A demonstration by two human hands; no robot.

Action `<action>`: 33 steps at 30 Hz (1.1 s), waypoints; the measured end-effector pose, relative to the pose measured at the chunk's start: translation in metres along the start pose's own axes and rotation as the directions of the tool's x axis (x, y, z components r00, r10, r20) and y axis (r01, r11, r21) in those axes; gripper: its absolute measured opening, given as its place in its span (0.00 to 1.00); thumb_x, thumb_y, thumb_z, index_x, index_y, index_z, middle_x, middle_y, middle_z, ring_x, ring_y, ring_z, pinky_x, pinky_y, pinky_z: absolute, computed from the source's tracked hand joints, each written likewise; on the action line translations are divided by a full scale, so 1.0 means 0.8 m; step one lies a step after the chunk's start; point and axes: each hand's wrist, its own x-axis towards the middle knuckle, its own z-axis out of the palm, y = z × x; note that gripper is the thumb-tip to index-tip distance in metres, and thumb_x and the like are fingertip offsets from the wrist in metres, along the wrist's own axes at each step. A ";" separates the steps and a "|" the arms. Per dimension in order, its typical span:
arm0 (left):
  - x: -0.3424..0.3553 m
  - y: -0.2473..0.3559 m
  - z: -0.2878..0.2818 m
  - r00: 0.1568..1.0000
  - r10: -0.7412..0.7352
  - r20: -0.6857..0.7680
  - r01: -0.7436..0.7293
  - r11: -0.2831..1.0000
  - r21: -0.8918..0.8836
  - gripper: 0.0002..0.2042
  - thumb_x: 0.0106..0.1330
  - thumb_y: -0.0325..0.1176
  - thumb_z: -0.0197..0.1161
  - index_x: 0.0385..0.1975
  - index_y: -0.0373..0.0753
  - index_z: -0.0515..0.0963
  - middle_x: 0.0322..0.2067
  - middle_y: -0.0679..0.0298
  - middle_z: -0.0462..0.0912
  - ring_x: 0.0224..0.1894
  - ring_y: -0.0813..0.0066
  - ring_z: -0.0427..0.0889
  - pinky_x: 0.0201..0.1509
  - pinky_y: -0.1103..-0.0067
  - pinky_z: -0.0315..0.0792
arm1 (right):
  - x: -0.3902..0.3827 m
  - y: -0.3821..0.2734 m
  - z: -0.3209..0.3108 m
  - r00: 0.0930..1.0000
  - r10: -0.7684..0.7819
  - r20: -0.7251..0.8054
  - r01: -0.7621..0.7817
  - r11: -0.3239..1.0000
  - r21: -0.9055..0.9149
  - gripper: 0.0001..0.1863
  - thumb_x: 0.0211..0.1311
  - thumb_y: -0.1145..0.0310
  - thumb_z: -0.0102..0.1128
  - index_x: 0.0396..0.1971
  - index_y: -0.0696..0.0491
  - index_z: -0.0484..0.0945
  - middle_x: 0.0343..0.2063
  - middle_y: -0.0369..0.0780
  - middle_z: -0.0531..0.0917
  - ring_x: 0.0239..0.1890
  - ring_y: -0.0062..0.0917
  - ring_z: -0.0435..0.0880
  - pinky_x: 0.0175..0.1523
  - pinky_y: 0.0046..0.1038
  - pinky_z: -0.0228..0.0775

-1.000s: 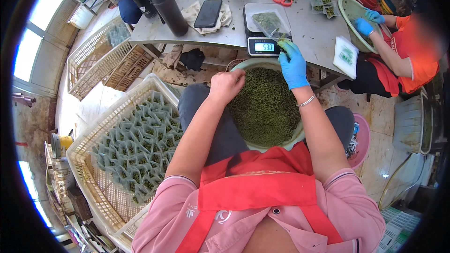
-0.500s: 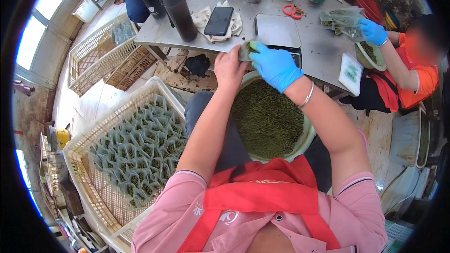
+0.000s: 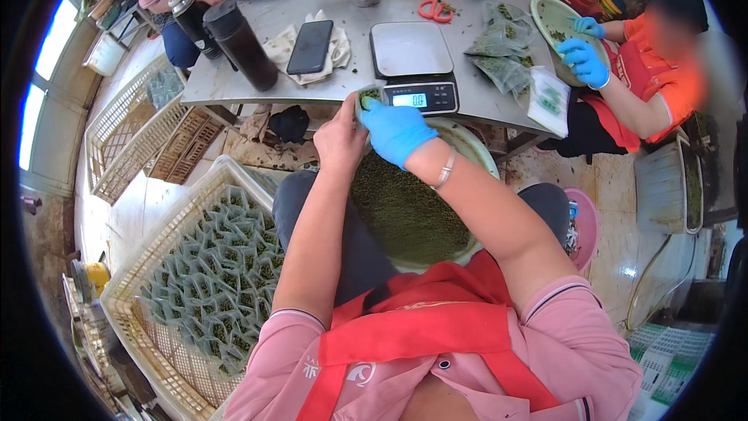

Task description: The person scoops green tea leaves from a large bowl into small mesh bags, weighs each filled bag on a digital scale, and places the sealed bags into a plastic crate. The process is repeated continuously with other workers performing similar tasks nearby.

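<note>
Both hands meet over the table's front edge, just in front of a digital scale (image 3: pixel 411 51) with its plate bare. My bare left hand (image 3: pixel 340 140) is closed around a small clear plastic bag (image 3: pixel 371 91) with green leafy bits in it. My right hand (image 3: pixel 399 134), in a blue glove, has its fingers closed at the bag too; its fingertips are partly hidden. Below my forearms, between my knees, a wide pale basin (image 3: pixel 485 157) holds a heap of loose green leaves (image 3: pixel 413 210).
At my left stands a cream plastic crate (image 3: pixel 125 296) with many filled bags (image 3: pixel 218 273). The metal table (image 3: pixel 327 93) bears a phone (image 3: pixel 310 47), dark tumbler (image 3: pixel 241 47), red scissors (image 3: pixel 435 11) and bags of leaves (image 3: pixel 502 47). At right, a co-worker holds a tilted basin (image 3: pixel 545 12).
The view has shifted, bringing the scale's lit display into sight. My hands stay together at the bag. The co-worker's hand has left the bags on the table; both hands now hold the tilted basin.
</note>
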 end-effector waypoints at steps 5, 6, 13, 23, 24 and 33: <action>-0.004 0.004 0.002 1.000 0.029 -0.002 -0.029 0.999 0.014 0.24 0.52 0.39 0.61 0.51 0.48 0.68 0.29 0.58 0.81 0.31 0.57 0.80 0.33 0.67 0.72 | -0.009 0.025 -0.009 0.986 -0.125 -0.113 0.155 0.935 0.319 0.11 0.55 0.72 0.51 0.39 0.55 0.76 0.39 0.43 0.79 0.31 0.32 0.81 0.34 0.29 0.74; -0.004 0.005 -0.002 0.999 -0.036 0.023 0.037 0.999 -0.015 0.23 0.52 0.40 0.62 0.51 0.48 0.69 0.29 0.58 0.81 0.31 0.57 0.80 0.34 0.67 0.72 | -0.015 0.032 -0.031 0.985 -0.094 -0.144 0.161 0.797 0.582 0.12 0.55 0.73 0.52 0.40 0.54 0.77 0.40 0.41 0.80 0.32 0.28 0.81 0.36 0.27 0.74; 0.003 -0.008 0.007 0.958 -0.286 0.006 0.277 0.922 -0.270 0.25 0.51 0.49 0.64 0.48 0.45 0.72 0.32 0.54 0.82 0.37 0.57 0.81 0.42 0.69 0.72 | 0.012 0.307 -0.106 0.674 0.385 -0.631 -0.121 0.900 0.419 0.24 0.50 0.76 0.49 0.51 0.48 0.73 0.49 0.46 0.75 0.49 0.32 0.75 0.54 0.30 0.66; 0.005 -0.002 -0.020 0.915 -0.385 0.121 0.404 0.874 -0.270 0.32 0.48 0.52 0.67 0.51 0.41 0.71 0.42 0.59 0.81 0.41 0.65 0.81 0.48 0.74 0.71 | 0.029 0.307 -0.116 0.701 0.375 -0.607 -0.216 0.922 0.321 0.16 0.62 0.66 0.45 0.46 0.53 0.76 0.46 0.47 0.77 0.49 0.38 0.76 0.55 0.33 0.64; 0.001 -0.009 -0.018 0.929 -0.360 0.087 0.369 0.879 -0.301 0.30 0.50 0.50 0.67 0.51 0.40 0.71 0.41 0.60 0.81 0.38 0.67 0.82 0.46 0.75 0.72 | 0.028 0.252 -0.112 0.640 0.338 -0.690 -0.140 0.934 0.327 0.16 0.62 0.66 0.45 0.47 0.53 0.76 0.47 0.47 0.77 0.50 0.38 0.75 0.55 0.33 0.64; -0.105 -0.082 -0.176 0.874 -0.460 -0.153 0.297 0.757 -0.581 0.22 0.58 0.47 0.61 0.48 0.41 0.71 0.26 0.58 0.82 0.26 0.73 0.82 0.36 0.76 0.73 | -0.042 0.139 -0.008 0.820 0.268 -0.505 -0.030 0.902 0.430 0.18 0.62 0.71 0.47 0.50 0.60 0.72 0.49 0.46 0.76 0.49 0.28 0.74 0.55 0.29 0.64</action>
